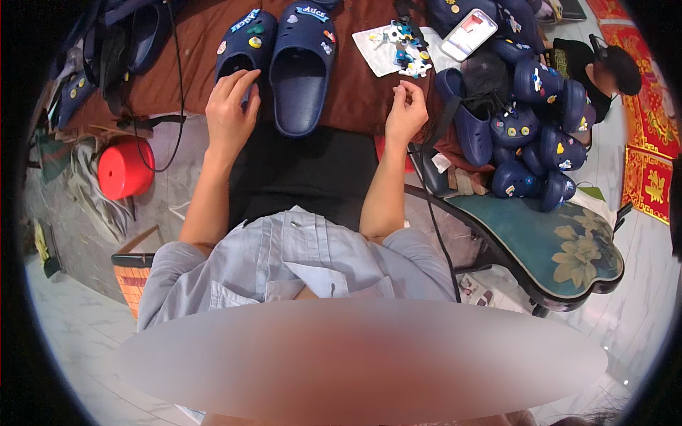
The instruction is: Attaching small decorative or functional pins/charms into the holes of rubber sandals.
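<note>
A pair of navy clogs lies on the brown-covered table before me, their upper parts dotted with small colourful charms. At the heel end of the left clog, my left hand curls its fingers over the edge and covers much of the rear. Beside it the right clog shows its bare footbed. My right hand is raised near the table's front edge, thumb and fingertips pinched; anything between them is too small to make out. Beyond that hand, several loose charms are heaped on a white sheet.
Decorated navy clogs pile up at the right, with a white phone beside them. More clogs stand far left near a black cable. A red stool, a green padded chair and another person are around.
</note>
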`<action>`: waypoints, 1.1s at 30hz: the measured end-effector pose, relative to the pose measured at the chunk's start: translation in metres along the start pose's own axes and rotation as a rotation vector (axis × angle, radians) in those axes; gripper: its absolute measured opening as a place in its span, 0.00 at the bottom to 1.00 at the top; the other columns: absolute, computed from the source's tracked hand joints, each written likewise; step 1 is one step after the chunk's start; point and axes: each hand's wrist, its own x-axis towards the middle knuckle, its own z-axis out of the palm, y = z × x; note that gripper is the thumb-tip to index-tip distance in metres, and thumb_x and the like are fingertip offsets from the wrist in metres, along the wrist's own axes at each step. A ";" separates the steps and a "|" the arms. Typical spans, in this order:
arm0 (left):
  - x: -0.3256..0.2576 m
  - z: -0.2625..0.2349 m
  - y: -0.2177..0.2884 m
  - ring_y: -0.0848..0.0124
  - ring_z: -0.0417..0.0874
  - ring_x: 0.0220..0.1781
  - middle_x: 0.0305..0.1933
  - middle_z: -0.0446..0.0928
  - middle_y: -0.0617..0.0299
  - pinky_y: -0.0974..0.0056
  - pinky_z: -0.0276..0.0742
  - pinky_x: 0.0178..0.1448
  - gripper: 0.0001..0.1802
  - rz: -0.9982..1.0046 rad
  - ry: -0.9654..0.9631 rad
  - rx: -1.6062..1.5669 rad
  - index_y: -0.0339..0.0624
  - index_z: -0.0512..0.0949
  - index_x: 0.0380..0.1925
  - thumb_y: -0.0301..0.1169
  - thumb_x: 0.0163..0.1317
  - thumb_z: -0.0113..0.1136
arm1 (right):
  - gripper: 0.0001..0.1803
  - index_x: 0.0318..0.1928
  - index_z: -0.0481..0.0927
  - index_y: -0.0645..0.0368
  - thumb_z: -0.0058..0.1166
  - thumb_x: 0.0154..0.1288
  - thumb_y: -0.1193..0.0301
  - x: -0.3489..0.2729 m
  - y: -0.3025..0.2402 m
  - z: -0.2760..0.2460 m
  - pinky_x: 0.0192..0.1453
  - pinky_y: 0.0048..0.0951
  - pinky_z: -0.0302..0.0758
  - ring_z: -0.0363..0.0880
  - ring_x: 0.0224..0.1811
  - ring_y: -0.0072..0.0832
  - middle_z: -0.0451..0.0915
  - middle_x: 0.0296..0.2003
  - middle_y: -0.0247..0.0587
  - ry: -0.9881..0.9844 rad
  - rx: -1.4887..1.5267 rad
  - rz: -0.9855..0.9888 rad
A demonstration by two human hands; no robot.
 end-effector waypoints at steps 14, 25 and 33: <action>0.007 0.017 0.005 0.52 0.73 0.41 0.38 0.71 0.46 0.54 0.70 0.48 0.34 -0.071 -0.284 0.140 0.65 0.63 0.65 0.30 0.58 0.60 | 0.06 0.36 0.80 0.66 0.53 0.59 0.77 -0.008 0.007 0.007 0.38 0.29 0.75 0.80 0.31 0.30 0.81 0.30 0.44 -0.006 0.038 0.016; 0.028 0.036 -0.010 0.48 0.74 0.33 0.28 0.70 0.44 0.51 0.70 0.44 0.39 -0.051 -0.274 0.130 0.70 0.59 0.67 0.24 0.56 0.58 | 0.05 0.35 0.80 0.65 0.54 0.58 0.77 -0.008 0.009 0.010 0.39 0.33 0.74 0.80 0.34 0.37 0.81 0.32 0.47 -0.013 0.063 0.008; 0.043 0.036 -0.017 0.51 0.74 0.34 0.29 0.69 0.47 0.52 0.70 0.46 0.45 -0.065 -0.284 0.061 0.71 0.58 0.67 0.17 0.51 0.54 | 0.06 0.35 0.80 0.65 0.54 0.58 0.77 -0.007 0.008 0.011 0.39 0.34 0.74 0.80 0.34 0.38 0.81 0.32 0.47 -0.020 0.065 -0.010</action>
